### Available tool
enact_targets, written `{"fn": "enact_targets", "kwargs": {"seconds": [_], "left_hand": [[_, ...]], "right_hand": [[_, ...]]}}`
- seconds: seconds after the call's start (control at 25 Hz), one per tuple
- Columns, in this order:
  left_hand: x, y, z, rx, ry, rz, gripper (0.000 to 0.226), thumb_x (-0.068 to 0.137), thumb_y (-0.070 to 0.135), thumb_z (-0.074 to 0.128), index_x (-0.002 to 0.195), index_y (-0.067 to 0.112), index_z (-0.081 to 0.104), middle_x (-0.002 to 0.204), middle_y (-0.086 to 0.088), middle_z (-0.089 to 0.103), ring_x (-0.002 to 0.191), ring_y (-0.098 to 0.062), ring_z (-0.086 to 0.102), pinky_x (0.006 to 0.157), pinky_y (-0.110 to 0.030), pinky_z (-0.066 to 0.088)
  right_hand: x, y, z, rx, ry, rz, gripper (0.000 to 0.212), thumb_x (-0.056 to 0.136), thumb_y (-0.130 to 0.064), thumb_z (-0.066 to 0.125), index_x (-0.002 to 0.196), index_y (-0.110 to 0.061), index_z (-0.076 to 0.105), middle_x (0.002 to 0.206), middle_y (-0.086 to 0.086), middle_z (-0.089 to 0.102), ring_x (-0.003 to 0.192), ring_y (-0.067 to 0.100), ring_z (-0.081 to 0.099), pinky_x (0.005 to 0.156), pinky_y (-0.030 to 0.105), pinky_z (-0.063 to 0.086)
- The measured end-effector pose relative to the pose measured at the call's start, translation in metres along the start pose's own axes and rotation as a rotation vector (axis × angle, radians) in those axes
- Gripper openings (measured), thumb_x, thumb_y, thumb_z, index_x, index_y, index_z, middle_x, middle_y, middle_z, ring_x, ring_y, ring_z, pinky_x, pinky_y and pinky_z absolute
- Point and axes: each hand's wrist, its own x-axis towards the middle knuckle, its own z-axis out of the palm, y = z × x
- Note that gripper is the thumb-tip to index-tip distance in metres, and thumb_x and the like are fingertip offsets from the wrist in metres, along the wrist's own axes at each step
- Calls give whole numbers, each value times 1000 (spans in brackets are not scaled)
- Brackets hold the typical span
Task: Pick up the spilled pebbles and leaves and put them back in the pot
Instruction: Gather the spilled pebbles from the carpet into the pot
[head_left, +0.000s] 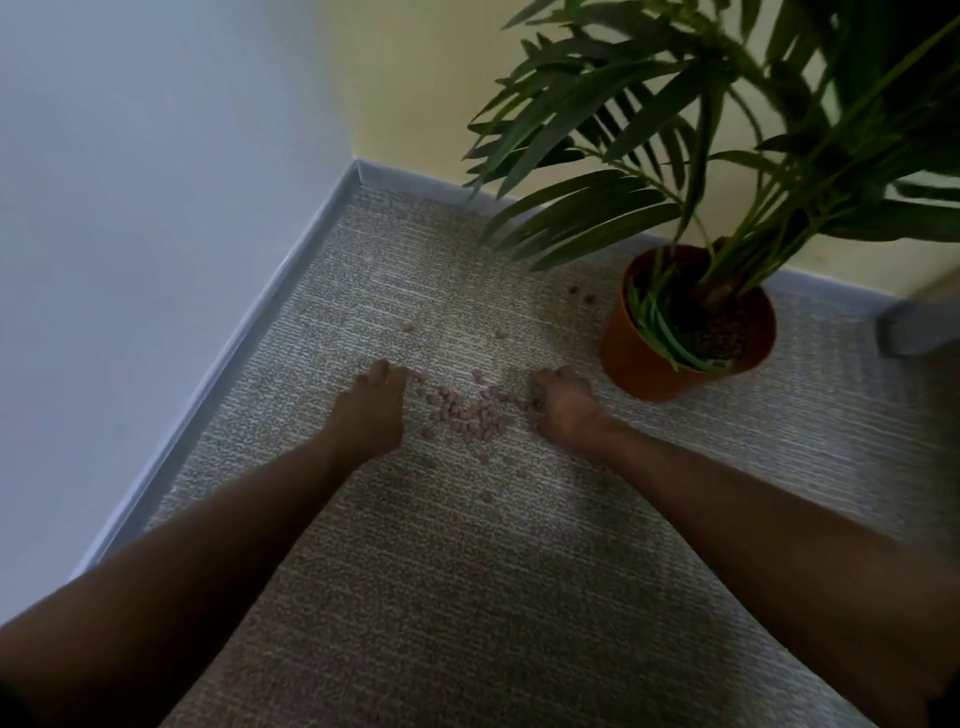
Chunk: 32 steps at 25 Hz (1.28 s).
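Grey carpet (467, 597) fills a room corner, where pinkish pebbles (470, 413) lie in a loose heap. On both sides of the heap, the left hand (371, 410) and the right hand (566, 408) rest on the carpet with fingers curled; whether they grip anything, I cannot tell. Near the right hand stands an orange pot (631, 358) with a palm plant (701, 156).

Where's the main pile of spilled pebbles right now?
In the head view, the pebble pile lies on the carpet between the left hand and right hand, just left of the orange pot.
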Motion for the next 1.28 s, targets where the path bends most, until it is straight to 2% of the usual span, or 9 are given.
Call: {"fn": "enact_targets", "kwargs": {"seconds": [0.08, 0.16, 0.28, 0.36, 0.44, 0.52, 0.72, 0.96, 1.28], "left_hand": [[2, -4, 5, 28, 0, -75, 66, 82, 16, 60, 141, 13, 29, 148, -18, 26, 130, -40, 37, 98, -57, 45], [3, -3, 11, 70, 23, -80, 60, 83, 13, 57, 137, 6, 31, 143, -22, 31, 129, -41, 36, 99, -55, 45], [5, 5, 22, 97, 29, -63, 62, 85, 10, 53, 139, -5, 27, 144, -30, 30, 135, -45, 28, 115, -50, 29], [2, 12, 28, -5, 69, -62, 68, 83, 13, 58, 142, 1, 26, 144, -27, 30, 136, -44, 27, 115, -50, 27], [0, 22, 33, -128, 101, 17, 76, 83, 11, 58, 148, 6, 19, 151, -23, 24, 141, -41, 21, 117, -53, 24], [-1, 35, 40, -110, 113, 149, 77, 84, 8, 53, 151, 6, 15, 154, -21, 21, 143, -40, 19, 119, -50, 20], [-5, 63, 48, 6, 89, 96, 53, 89, 14, 47, 140, 17, 33, 155, -24, 18, 136, -43, 28, 105, -53, 42], [-16, 64, 48, 216, 203, 186, 29, 94, 14, 38, 122, 13, 46, 129, -17, 46, 116, -32, 49, 78, -40, 54], [-11, 61, 39, 166, 86, 263, 26, 98, 17, 40, 122, 15, 49, 132, -12, 46, 118, -30, 53, 86, -44, 51]], "right_hand": [[6, -6, 9, -15, 17, -6, 75, 79, -24, 70, 144, -9, 37, 138, 21, 41, 126, 41, 41, 108, 40, 36], [8, -16, 16, 35, 57, -23, 68, 80, -28, 69, 140, -11, 43, 136, 19, 44, 125, 39, 41, 108, 40, 35], [4, -32, 30, 64, 115, -104, 57, 86, -30, 57, 139, -16, 44, 138, 14, 46, 126, 35, 41, 108, 41, 34], [-4, -43, 37, 101, 135, -139, 58, 89, -35, 53, 144, -20, 40, 140, 13, 43, 125, 35, 39, 106, 44, 38], [-11, -50, 40, 85, 134, -203, 59, 89, -37, 55, 145, -24, 39, 141, 12, 41, 124, 34, 38, 105, 46, 41], [-16, -54, 42, 18, 121, -275, 58, 90, -30, 57, 145, -26, 39, 143, 10, 40, 124, 33, 38, 104, 43, 42], [-24, -49, 37, -62, 110, -299, 52, 94, -18, 54, 144, -23, 40, 144, 7, 42, 125, 31, 41, 98, 42, 46], [-32, -37, 33, -89, 124, -346, 36, 98, -20, 46, 134, -21, 46, 130, 10, 48, 120, 31, 47, 93, 42, 48], [-44, -42, 42, -124, 117, -382, 33, 100, -25, 44, 132, -21, 50, 128, 10, 49, 115, 31, 52, 88, 44, 52]]}}
